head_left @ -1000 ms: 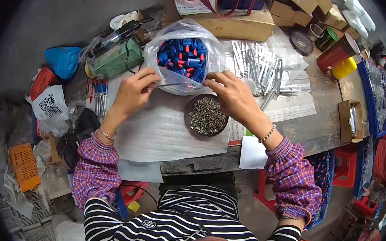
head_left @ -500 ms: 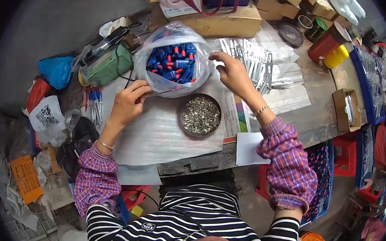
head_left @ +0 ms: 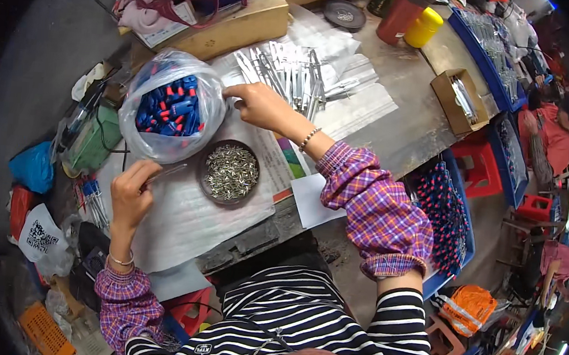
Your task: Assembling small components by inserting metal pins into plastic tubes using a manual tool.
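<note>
My left hand point(head_left: 133, 193) is closed in a pinch on a thin, pale stick point(head_left: 170, 171), which points right toward the bowl; its exact kind is unclear. Farther off, a clear plastic bag point(head_left: 210, 113) stands with its mouth rolled wide. Inside it lie many small blue plastic pieces point(head_left: 179, 109) with red tips. My right hand point(head_left: 261, 108) is at the bag's right edge, its index finger stretched toward the plastic and its thumb apart below. Between my hands sits a dark round bowl point(head_left: 205, 191) full of small, shiny metal pieces point(head_left: 232, 171).
Silvery slender parts point(head_left: 294, 70) lie on paper beyond my right hand. A wooden box point(head_left: 244, 22) stands at the back. A red canister point(head_left: 400, 15), a yellow container point(head_left: 424, 29) and a cardboard box point(head_left: 458, 101) are to the right. A blue crate point(head_left: 466, 224) of red-tipped pieces stands below the table's right edge.
The whole view has shifted, so the table appears farther left and turned. My left hand with the stick has drawn back from the bag's near edge. My right hand stays by its right edge.
</note>
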A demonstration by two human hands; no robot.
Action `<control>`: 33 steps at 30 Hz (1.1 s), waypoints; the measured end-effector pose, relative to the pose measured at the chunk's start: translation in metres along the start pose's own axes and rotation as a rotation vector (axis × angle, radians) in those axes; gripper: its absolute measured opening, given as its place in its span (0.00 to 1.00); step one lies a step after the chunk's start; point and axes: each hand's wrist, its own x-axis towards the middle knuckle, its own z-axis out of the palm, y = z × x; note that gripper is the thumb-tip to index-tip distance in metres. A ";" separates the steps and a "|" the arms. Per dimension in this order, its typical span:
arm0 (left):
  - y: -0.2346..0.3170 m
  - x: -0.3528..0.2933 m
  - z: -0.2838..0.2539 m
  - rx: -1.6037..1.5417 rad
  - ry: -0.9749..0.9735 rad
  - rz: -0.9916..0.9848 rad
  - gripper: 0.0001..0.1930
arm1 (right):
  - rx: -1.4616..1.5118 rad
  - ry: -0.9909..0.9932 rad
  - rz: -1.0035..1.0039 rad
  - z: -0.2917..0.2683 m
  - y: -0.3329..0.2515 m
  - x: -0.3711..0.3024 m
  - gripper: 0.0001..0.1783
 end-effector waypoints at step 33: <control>0.060 0.001 0.042 -0.247 -0.150 0.156 0.17 | 0.565 0.271 0.981 -0.150 0.081 -0.111 0.12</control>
